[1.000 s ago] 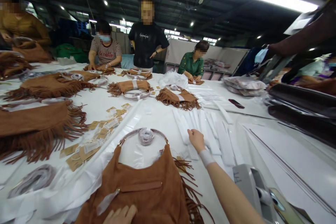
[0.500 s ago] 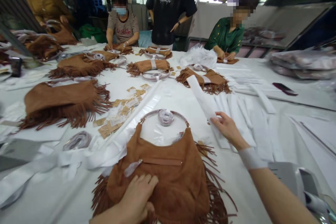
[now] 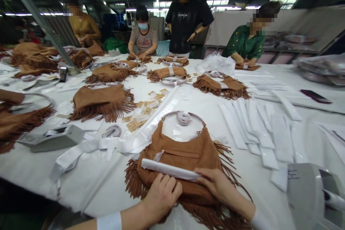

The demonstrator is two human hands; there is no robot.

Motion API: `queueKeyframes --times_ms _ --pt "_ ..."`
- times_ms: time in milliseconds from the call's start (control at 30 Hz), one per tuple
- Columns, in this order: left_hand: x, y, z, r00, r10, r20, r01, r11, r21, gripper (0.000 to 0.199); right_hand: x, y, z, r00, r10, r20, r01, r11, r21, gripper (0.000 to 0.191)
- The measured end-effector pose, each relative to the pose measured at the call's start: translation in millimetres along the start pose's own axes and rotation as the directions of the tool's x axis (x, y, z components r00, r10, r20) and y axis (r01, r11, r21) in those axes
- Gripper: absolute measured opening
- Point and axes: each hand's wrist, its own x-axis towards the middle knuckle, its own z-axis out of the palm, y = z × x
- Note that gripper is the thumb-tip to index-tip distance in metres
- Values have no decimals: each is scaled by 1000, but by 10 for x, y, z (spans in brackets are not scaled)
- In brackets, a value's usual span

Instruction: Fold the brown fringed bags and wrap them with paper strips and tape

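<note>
A brown suede handbag [image 3: 178, 154] with fringed sides lies flat in front of me, its wrapped handle arching away from me. Across its front, below the zip, rests a white paper-like strip [image 3: 169, 169]. My right hand [image 3: 212, 183] pinches the strip's right end between thumb and fingers. Low on the bag, my left hand [image 3: 163, 194] is closed with curled fingers over the suede near the bottom edge; its thumb is mostly hidden. A coiled, wrapped strap [image 3: 183, 118] sits inside the handle loop.
Several white strips [image 3: 258, 133] lie to the right, beside a grey tape dispenser [image 3: 306, 194]. Another dispenser [image 3: 54, 136] stands left. Tan tags [image 3: 148, 107] are scattered ahead, with fringed bags [image 3: 104, 100] beyond. Co-workers stand or sit across the table; a phone [image 3: 315, 96] lies right.
My right hand has brought a white strip from the pile on the right onto the bag's front. My left hand remains on the bag's lower part. The view has turned left.
</note>
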Motion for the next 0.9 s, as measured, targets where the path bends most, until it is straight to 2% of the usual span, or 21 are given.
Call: queueKeyframes --times_ms 133,300,367,500,600,700,733,833,900 --pt "-50 18 57 999 21 -44 -20 1000 19 22 -4 -46 -52 995 -34 89 31 999 27 25" --pt "-38 -49 50 986 44 -164 -37 998 48 23 10 56 -40 996 -40 83 44 998 -49 24" --pt "34 -100 24 994 11 -113 -12 1000 -2 17 24 101 -15 994 -51 93 61 992 -110 24" --pt "190 -177 10 994 -45 102 58 991 -124 7 1 87 30 993 -60 105 85 964 -251 33" --pt "239 -211 27 987 -52 151 74 986 -147 10 -65 28 132 993 -113 16 111 914 -390 36" --pt "261 -256 2 982 -58 182 93 977 -190 10 -103 -13 307 989 -143 -25 115 876 -468 64" --pt "274 -276 -22 978 -53 204 97 972 -212 14 -100 -18 364 991 -135 -24 107 869 -483 65" --pt "333 -330 -117 956 -9 292 88 962 -257 33 -56 -8 488 992 -116 -40 79 855 -512 56" --pt "367 -343 -157 942 7 336 86 962 -259 35 -25 18 527 991 -129 -46 88 860 -503 48"
